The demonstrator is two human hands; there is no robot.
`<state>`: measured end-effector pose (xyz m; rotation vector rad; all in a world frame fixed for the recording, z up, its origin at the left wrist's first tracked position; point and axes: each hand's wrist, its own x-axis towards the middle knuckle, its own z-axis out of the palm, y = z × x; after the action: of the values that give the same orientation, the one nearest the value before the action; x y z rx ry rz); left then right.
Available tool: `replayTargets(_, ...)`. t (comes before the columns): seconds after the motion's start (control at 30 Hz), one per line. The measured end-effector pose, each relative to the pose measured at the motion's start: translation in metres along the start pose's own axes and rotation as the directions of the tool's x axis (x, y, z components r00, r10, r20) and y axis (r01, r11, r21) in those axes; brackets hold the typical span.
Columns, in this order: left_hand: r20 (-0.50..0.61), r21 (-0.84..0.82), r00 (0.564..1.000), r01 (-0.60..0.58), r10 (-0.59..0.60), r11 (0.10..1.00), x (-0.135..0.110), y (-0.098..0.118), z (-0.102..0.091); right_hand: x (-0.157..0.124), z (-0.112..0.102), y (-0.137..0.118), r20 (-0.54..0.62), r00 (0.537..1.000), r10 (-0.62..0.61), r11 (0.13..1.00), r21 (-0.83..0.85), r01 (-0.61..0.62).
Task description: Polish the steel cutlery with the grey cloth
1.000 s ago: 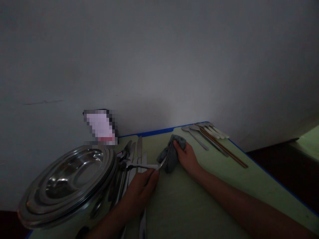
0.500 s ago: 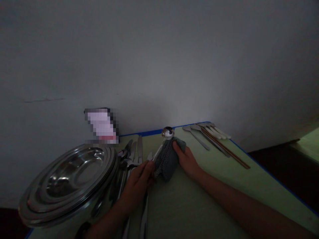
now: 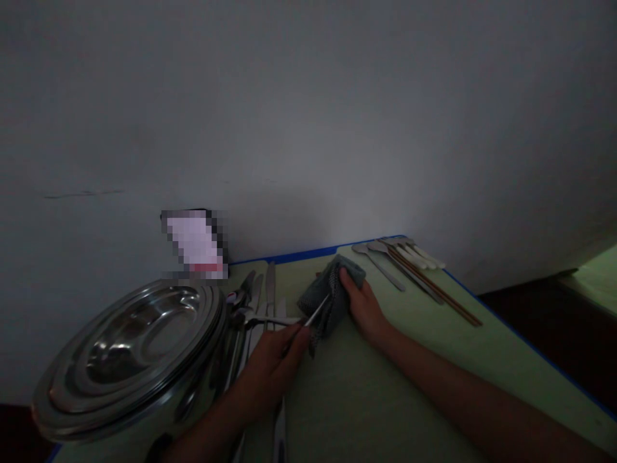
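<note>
My left hand point(image 3: 274, 363) pinches the handle of a metal spoon point(image 3: 315, 312) whose bowl end is buried inside a grey cloth point(image 3: 326, 299). My right hand point(image 3: 365, 308) is closed round that cloth and presses it on the pale green table point(image 3: 385, 386). Both hands sit near the table's middle, just right of a row of loose cutlery.
A stack of round steel trays point(image 3: 130, 350) fills the left side. Several knives and spoons point(image 3: 255, 302) lie beside it. More spoons and chopsticks point(image 3: 414, 270) are lined up at the far right corner. A wall rises behind the blue table edge point(image 3: 289, 256).
The spoon's bowl stuck out beyond the cloth half a second ago; it has been drawn back into the cloth. My left hand moved back toward me.
</note>
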<state>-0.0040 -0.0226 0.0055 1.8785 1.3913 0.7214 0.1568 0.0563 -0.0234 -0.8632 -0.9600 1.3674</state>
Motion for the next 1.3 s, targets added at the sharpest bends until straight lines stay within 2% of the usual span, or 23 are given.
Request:
replayTargets(0.2,0.009,0.024,1.000,0.014,-0.014,1.000,-0.001,-0.001,0.000,0.000,-0.003,-0.003,-0.022,0.999,-0.034,0.979,-0.200,0.029)
replayTargets(0.37,-0.001,-0.049,0.999,0.033,-0.033,0.998,-0.002,0.001,0.000,0.003,-0.007,0.003,-0.083,0.997,0.004,0.975,-0.220,-0.023)
replayTargets(0.47,0.012,-0.201,0.994,0.109,-0.108,0.974,-0.002,-0.005,0.002,0.006,-0.009,0.006,-0.146,0.987,0.064,0.989,-0.119,-0.082)
replayTargets(0.53,0.056,-0.361,0.986,0.166,-0.156,0.918,-0.002,-0.008,0.003,0.009,-0.009,0.007,-0.166,0.979,0.122,0.992,0.005,-0.123)
replayTargets(0.63,0.096,-0.475,0.984,0.175,-0.147,0.862,-0.003,-0.008,0.002,0.010,-0.007,0.004,-0.153,0.968,0.200,0.971,0.160,-0.175)
replayTargets(0.7,0.076,-0.429,0.993,0.116,-0.092,0.896,-0.006,-0.005,0.001,0.010,-0.005,0.000,-0.146,0.964,0.222,0.960,0.205,-0.190)
replayTargets(0.8,0.065,-0.264,0.998,0.038,-0.022,0.964,-0.009,0.001,-0.001,0.009,-0.004,-0.003,-0.142,0.964,0.226,0.955,0.228,-0.190)
replayTargets(0.9,0.084,-0.145,0.996,0.019,-0.007,0.989,-0.009,0.003,-0.001,0.008,-0.004,-0.004,-0.136,0.967,0.216,0.955,0.236,-0.180)
replayTargets(1.1,0.134,-0.045,0.991,0.004,0.002,0.999,-0.004,-0.002,0.002,0.008,-0.004,-0.004,-0.161,0.960,0.230,0.950,0.252,-0.185)
replayTargets(1.3,0.159,-0.013,0.987,0.010,-0.008,1.000,-0.004,-0.004,0.003,0.008,-0.006,-0.002,-0.115,0.975,0.190,0.973,0.156,-0.171)
